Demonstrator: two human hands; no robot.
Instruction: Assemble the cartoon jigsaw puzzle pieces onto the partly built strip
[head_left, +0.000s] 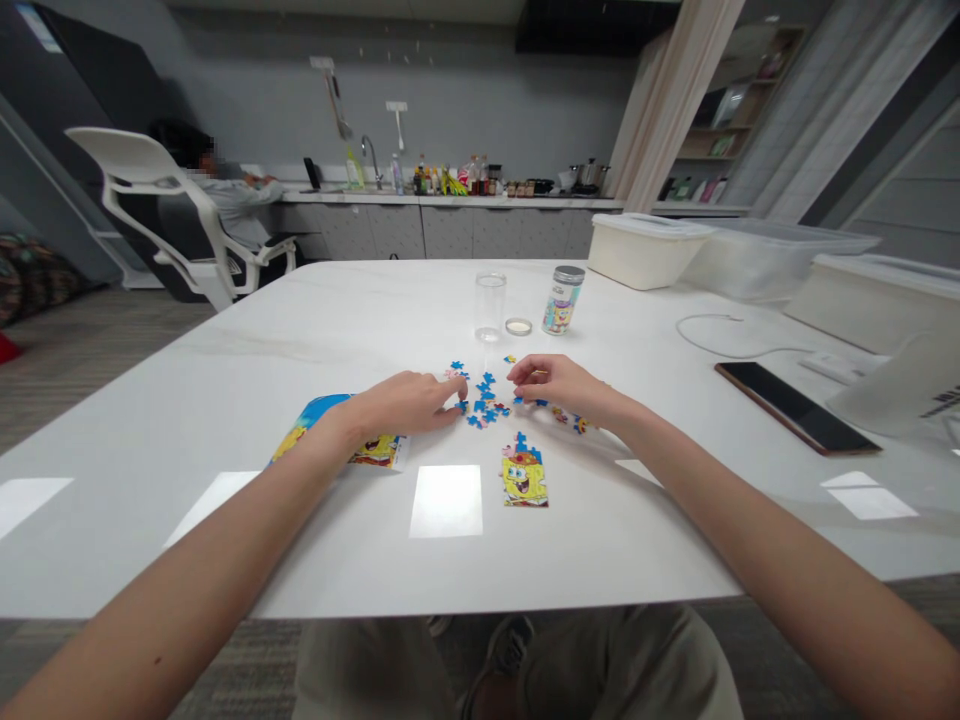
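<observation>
Several loose blue puzzle pieces (486,396) lie in a heap on the white table between my hands. At the heap's left edge, my left hand (420,400) has its thumb and forefinger around a small piece (462,405). My right hand (556,385) rests to the right of the heap with fingers curled; a blue piece is at its fingertips. More pieces (580,424) lie partly under the right wrist. Nearer to me is a joined puzzle section (525,475) with a yellow cartoon face. A picture sheet (381,451) lies partly hidden beneath my left forearm.
Behind the pieces stand a clear jar (490,307), a round lid (518,326) and a cartoon-printed can (563,300). At right are a phone (795,405), a cable and storage boxes (646,250). A person sits on a white chair (217,235) at back left.
</observation>
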